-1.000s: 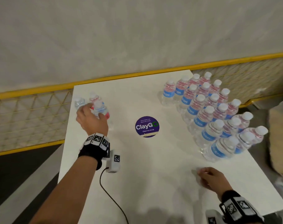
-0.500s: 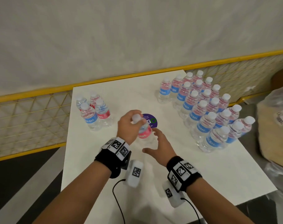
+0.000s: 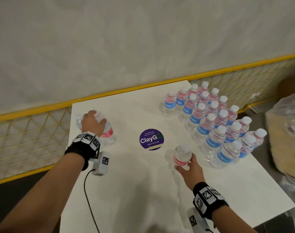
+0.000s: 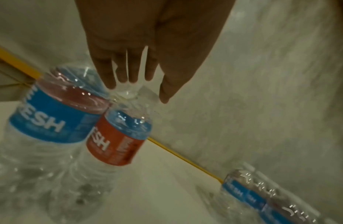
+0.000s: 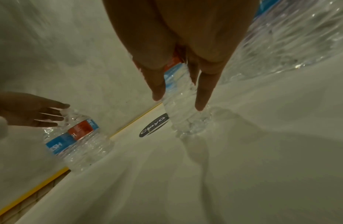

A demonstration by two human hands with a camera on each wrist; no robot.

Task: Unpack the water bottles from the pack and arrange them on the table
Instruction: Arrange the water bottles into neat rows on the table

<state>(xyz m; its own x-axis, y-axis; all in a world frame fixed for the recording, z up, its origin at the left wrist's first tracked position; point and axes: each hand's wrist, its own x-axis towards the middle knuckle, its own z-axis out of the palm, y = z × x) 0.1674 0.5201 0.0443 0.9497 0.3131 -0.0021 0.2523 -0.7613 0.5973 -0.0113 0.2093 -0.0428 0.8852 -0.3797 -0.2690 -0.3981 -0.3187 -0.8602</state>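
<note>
**Most bottles out, small group left to move**

On the table (image 3: 160,190), my right hand (image 3: 190,169) grips one bottle (image 3: 181,157) beside the big arranged block (image 3: 215,125). My left hand (image 3: 93,123) closes over a cap in the small cluster (image 3: 108,133), apparently still to move.

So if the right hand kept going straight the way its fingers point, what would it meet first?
Probably the purple ClayGo sticker on the table, beyond the bottle that the right hand grips; depth is unclear.

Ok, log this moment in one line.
left hand: grips bottle top, far-left group | right hand: holds bottle near sticker
</note>
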